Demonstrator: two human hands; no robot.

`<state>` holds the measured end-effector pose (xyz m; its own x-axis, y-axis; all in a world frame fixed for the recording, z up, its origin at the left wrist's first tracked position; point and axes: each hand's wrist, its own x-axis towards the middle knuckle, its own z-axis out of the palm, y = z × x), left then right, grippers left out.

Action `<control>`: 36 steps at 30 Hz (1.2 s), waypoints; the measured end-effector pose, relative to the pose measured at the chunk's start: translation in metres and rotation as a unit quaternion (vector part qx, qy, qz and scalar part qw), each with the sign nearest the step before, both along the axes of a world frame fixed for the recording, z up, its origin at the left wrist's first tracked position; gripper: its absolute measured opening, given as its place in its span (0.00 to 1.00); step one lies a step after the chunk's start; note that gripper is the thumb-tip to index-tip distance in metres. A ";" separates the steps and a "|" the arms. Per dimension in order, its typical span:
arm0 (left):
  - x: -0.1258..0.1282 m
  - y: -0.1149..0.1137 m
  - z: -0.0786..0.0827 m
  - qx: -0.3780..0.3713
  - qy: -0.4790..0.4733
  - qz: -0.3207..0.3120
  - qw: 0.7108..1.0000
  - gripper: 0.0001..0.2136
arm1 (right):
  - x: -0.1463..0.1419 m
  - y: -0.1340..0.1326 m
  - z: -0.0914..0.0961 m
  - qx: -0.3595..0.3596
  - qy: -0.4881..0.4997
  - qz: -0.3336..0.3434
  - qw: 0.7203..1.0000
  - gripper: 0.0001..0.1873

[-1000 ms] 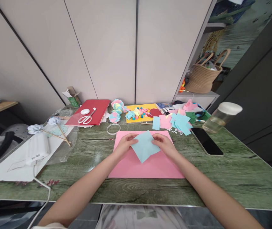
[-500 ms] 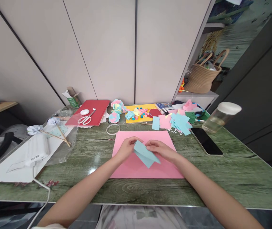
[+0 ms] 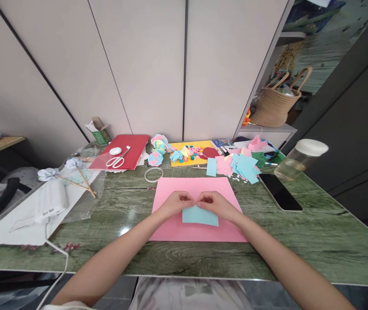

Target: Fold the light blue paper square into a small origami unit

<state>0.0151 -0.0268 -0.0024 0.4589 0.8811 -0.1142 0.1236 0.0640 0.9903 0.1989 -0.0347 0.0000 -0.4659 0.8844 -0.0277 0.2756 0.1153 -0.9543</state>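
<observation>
A light blue piece of paper (image 3: 200, 217) hangs from my fingertips over a large pink sheet (image 3: 171, 230) on the table. My left hand (image 3: 177, 203) pinches its top edge near the middle. Right beside it, my right hand (image 3: 214, 202) pinches the same edge, and the fingertips of both hands nearly meet. The paper looks like a wide rectangle, its upper part hidden behind my fingers. Whether it is folded double I cannot tell.
Behind the pink sheet lie blue paper pieces (image 3: 245, 165), a yellow sheet (image 3: 184, 146) with small pompoms, paper flowers (image 3: 155, 158) and a tape roll (image 3: 153, 174). Scissors (image 3: 116, 160) rest on red paper (image 3: 134, 146) at left. A phone (image 3: 280, 192) and bottle (image 3: 301, 159) stand right.
The blue paper has turned from a slant to nearly level, its long edge now facing me. My hands have come together at its top edge.
</observation>
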 end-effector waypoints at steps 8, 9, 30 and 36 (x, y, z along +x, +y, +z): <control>0.003 -0.004 0.003 0.008 0.033 -0.012 0.999 0.05 | -0.002 -0.003 -0.001 0.014 -0.011 0.004 1.000 0.08; 0.004 -0.004 0.003 0.008 0.033 -0.012 0.999 0.04 | -0.003 -0.003 0.000 0.012 -0.009 0.007 1.000 0.08; -0.014 0.009 0.011 -0.059 -0.044 0.008 0.997 0.04 | 0.013 0.008 0.013 -0.032 0.020 0.003 0.999 0.08; -0.005 0.000 0.009 -0.047 -0.034 -0.009 0.998 0.06 | 0.006 0.002 0.009 -0.025 0.016 0.010 1.000 0.07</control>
<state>0.0103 -0.0268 0.0063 0.4847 0.8592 -0.1637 0.0586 0.1548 0.9862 0.2051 -0.0325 0.0087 -0.4852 0.8726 -0.0560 0.2426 0.0728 -0.9674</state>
